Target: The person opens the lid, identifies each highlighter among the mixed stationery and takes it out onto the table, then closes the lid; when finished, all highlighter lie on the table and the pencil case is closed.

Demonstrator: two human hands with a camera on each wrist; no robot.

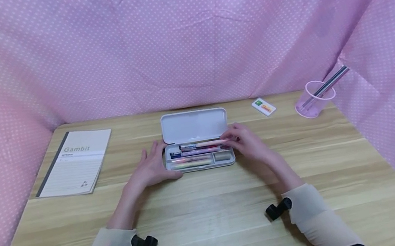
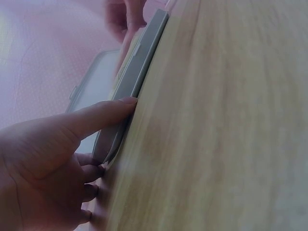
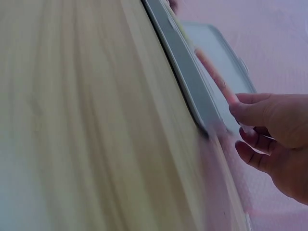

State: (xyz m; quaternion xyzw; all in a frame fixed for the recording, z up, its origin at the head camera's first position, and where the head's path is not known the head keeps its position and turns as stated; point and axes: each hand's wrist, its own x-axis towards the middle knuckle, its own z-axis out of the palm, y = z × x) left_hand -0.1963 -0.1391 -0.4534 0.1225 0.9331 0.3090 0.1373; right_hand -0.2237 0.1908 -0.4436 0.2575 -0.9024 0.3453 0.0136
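A pale grey pencil case (image 1: 202, 167) lies on the table with its lid (image 1: 195, 125) raised at the back. Pens and pencils (image 1: 193, 159) fill its tray, beside a small greyish block (image 1: 222, 156) in the right front compartment. My left hand (image 1: 153, 165) holds the case's left end, the thumb (image 2: 108, 113) against its front wall and the fingers round the far side. Between thumb and fingers, my right hand (image 1: 246, 143) pinches one end of a pink pen (image 3: 216, 77) over the case's right back part. That end is partly hidden by the fingers.
A Gambit notebook (image 1: 75, 163) lies at the left of the wooden table (image 1: 205, 217). At the back right are a white eraser (image 1: 263, 107) with a printed label and a pink mesh-like cup (image 1: 310, 109) holding dark sticks (image 1: 326, 86). Pink dotted cloth (image 1: 184, 46) hangs behind.
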